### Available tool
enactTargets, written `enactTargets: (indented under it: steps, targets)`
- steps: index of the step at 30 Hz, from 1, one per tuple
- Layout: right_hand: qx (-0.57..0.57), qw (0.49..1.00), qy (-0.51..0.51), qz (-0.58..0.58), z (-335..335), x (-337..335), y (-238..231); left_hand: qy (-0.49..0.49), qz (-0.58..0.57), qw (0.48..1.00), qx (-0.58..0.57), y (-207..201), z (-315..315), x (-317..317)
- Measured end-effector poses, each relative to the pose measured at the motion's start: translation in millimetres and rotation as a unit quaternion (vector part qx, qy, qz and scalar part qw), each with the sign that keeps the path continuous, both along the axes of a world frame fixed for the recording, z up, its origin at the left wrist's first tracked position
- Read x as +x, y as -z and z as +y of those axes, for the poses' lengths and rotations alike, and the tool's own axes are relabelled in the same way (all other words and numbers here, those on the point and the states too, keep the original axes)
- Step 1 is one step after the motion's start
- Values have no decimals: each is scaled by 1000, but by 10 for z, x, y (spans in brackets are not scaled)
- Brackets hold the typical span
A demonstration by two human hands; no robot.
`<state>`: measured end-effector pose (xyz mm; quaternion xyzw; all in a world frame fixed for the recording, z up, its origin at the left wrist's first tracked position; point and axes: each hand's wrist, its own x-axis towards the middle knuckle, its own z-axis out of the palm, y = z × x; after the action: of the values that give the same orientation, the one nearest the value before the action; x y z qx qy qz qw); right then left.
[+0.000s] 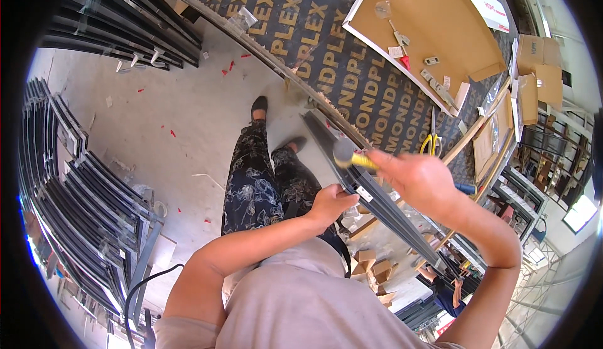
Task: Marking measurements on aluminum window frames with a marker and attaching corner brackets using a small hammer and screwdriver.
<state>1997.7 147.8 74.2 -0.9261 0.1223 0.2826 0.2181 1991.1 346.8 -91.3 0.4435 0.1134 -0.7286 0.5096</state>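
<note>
My right hand (416,178) is wrapped round the handle of a mallet (344,152) with a pale rounded head and a yellow neck. The mallet head is above a long dark metal frame profile (389,214), which runs diagonally beside me along the table edge. My left hand (331,204) grips the profile from its near side, thumb on top. Right by the left thumb, a small silver metal fitting (364,194) sits on the profile. Whether the mallet head touches the profile, I cannot tell.
A printed dark worktable (301,10) bears an open cardboard box (433,22) with small hardware, and yellow-handled scissors (431,143). Stacked dark frames (94,217) stand at left, more profiles (125,22) at upper left. Another person (446,295) works at lower right, near cardboard pieces (374,267).
</note>
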Motion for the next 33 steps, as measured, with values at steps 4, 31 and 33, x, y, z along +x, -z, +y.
enactTargets:
  steps: [4, 31, 33]
  targets:
    - [-13, 993, -24, 116, 5, -597, 36, 9, -7, 1000, 6, -92, -32, 33]
    - [-332, 907, 210, -152, -589, -2184, 1044, 158, 76, 982, 70, -241, -257, 453]
    - [-314, 910, 212, -169, -727, -2245, 1165, 164, 75, 980, 81, -250, -299, 470]
